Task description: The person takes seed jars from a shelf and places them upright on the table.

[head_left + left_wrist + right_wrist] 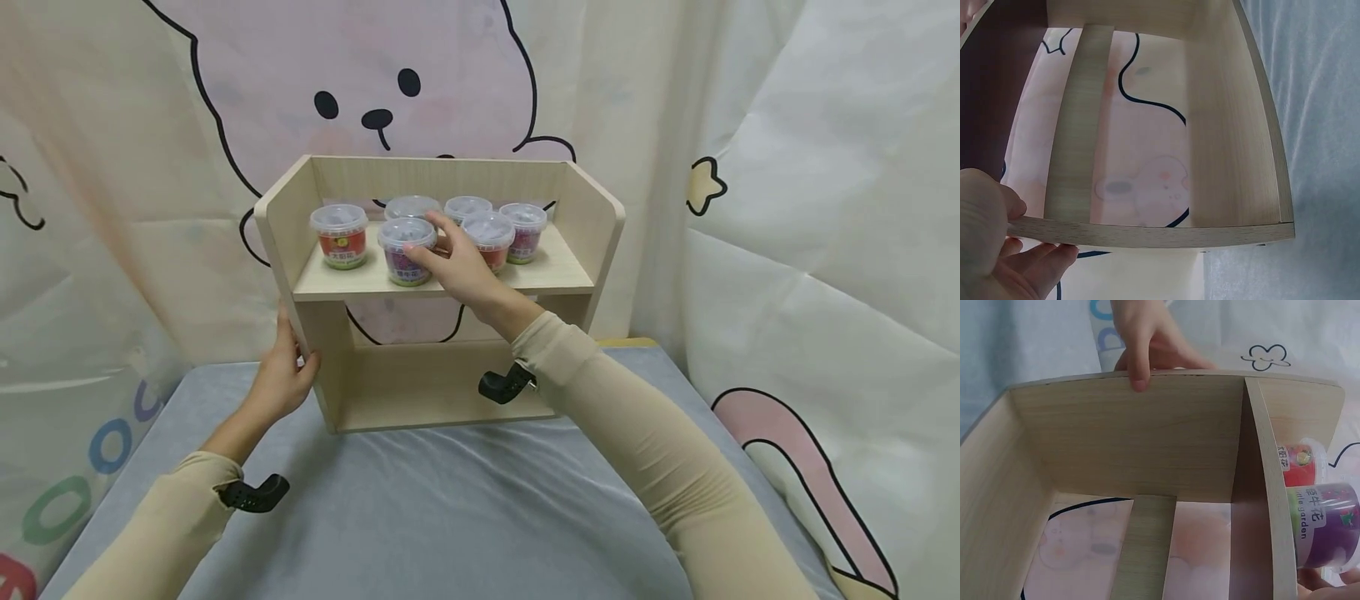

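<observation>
A light wooden two-level shelf [442, 283] stands on the cloth-covered table. My left hand [281, 379] grips the edge of its left side panel [1147, 236], thumb on the inner side and fingers outside. On the upper board, my right hand [468, 267] holds a clear-lidded plastic cup with a purple label [405, 271] at the front, thumb and fingers at its right side. The right wrist view shows the same purple cup [1329, 525] close to the board's edge, with fingertips [1313, 578] beside it. A red-labelled cup [343, 242] stands to its left.
Several more lidded cups share the upper board, including a red one [491, 237] and a purple one [525, 237] to the right. Below is the lower compartment [435, 383]. Blue-grey cloth [420, 508] covers the table; a printed curtain [637, 100] hangs behind.
</observation>
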The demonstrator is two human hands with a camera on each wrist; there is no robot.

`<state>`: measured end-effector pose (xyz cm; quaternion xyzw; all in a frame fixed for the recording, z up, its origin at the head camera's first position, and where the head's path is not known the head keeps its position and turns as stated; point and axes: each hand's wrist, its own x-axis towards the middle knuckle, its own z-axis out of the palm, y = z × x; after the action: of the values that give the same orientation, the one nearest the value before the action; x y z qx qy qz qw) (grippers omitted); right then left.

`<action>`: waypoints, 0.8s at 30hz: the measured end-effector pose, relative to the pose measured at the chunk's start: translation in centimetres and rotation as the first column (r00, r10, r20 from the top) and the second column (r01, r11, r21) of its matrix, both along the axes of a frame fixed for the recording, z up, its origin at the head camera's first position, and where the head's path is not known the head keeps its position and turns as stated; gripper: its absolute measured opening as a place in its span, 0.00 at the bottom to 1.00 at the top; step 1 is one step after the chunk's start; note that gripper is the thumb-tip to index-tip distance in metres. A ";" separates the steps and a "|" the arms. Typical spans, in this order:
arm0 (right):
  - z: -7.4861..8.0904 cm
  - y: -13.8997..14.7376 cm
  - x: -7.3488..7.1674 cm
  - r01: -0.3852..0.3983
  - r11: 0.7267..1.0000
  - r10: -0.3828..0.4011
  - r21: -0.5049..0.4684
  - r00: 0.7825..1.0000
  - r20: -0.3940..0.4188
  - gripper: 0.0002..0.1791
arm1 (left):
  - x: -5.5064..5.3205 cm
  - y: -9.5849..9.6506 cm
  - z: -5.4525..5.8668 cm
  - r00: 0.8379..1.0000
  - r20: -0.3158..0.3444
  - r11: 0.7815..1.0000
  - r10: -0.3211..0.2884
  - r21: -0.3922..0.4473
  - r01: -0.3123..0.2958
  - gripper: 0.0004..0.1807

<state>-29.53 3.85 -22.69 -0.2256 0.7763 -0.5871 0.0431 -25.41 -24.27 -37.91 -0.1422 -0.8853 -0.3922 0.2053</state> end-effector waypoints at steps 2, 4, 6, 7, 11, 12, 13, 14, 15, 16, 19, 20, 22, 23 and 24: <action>0.1 0.0 0.0 -0.002 1.000 0.002 0.020 1.000 -0.001 0.39 | 0.0 0.0 0.0 1.000 0.008 1.000 0.007 -0.011 -0.007 0.49; 0.2 -0.1 0.0 0.002 0.999 -0.002 0.046 1.000 -0.007 0.39 | 0.0 0.0 0.0 1.000 0.014 1.000 0.008 -0.015 -0.007 0.49; 0.3 -0.1 0.1 0.008 0.998 -0.007 0.066 1.000 -0.019 0.39 | -0.1 0.0 0.0 1.000 0.014 1.000 0.008 -0.014 -0.008 0.49; 0.4 -0.1 0.1 0.007 0.997 -0.005 0.072 1.000 -0.024 0.39 | -0.1 0.0 0.0 1.000 0.015 1.000 0.009 -0.012 -0.008 0.50; 0.7 0.1 0.4 -0.008 0.998 0.009 0.069 1.000 -0.019 0.38 | 0.0 0.0 0.0 1.000 0.022 1.000 0.004 0.008 -0.004 0.49; 0.7 0.2 0.4 -0.014 0.998 0.015 0.064 1.000 -0.015 0.37 | 0.0 0.0 0.1 1.000 0.026 1.000 0.006 0.011 -0.006 0.49; 0.8 0.3 0.5 -0.019 0.998 0.019 0.059 1.000 -0.011 0.37 | 0.1 0.0 0.1 1.000 0.029 1.000 0.005 0.015 -0.006 0.49; 0.8 0.4 0.6 -0.023 0.998 0.023 0.052 1.000 -0.006 0.36 | 0.1 0.0 0.1 1.000 0.030 1.000 0.005 0.018 -0.005 0.49; 0.9 0.5 0.8 -0.028 0.999 0.028 0.043 1.000 -0.001 0.36 | 0.1 0.0 0.1 1.000 0.030 1.000 0.003 0.018 -0.004 0.49; 0.9 0.6 0.9 -0.036 0.999 0.036 0.030 0.999 0.003 0.35 | 0.1 0.0 0.2 0.999 0.032 1.000 0.004 0.018 -0.005 0.49; 0.9 0.9 1.4 -0.057 0.998 0.057 -0.009 0.998 0.006 0.35 | 0.1 0.0 0.2 1.000 0.029 1.000 0.003 0.010 -0.003 0.49; 0.9 1.0 1.7 -0.067 0.998 0.067 -0.023 0.998 0.003 0.34 | 0.1 0.0 0.2 1.000 0.028 1.000 0.003 0.006 -0.003 0.49; 0.8 1.1 2.1 -0.092 0.995 0.091 -0.044 0.996 -0.008 0.35 | 0.1 0.1 0.2 0.999 0.033 1.000 0.007 0.002 -0.007 0.49; 0.8 1.2 2.4 -0.103 0.994 0.102 -0.048 0.995 -0.018 0.35 | 0.0 0.1 0.2 0.999 0.034 1.000 0.007 -0.001 -0.007 0.50; 0.7 1.2 2.7 -0.112 0.992 0.111 -0.048 0.993 -0.025 0.35 | 0.0 0.2 0.2 0.999 0.034 1.000 0.006 -0.001 -0.006 0.50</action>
<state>-26.85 5.06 -21.96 -0.2761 0.7481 -0.6003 0.0619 -25.38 -24.12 -37.67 -0.1331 -0.8893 -0.3935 0.1913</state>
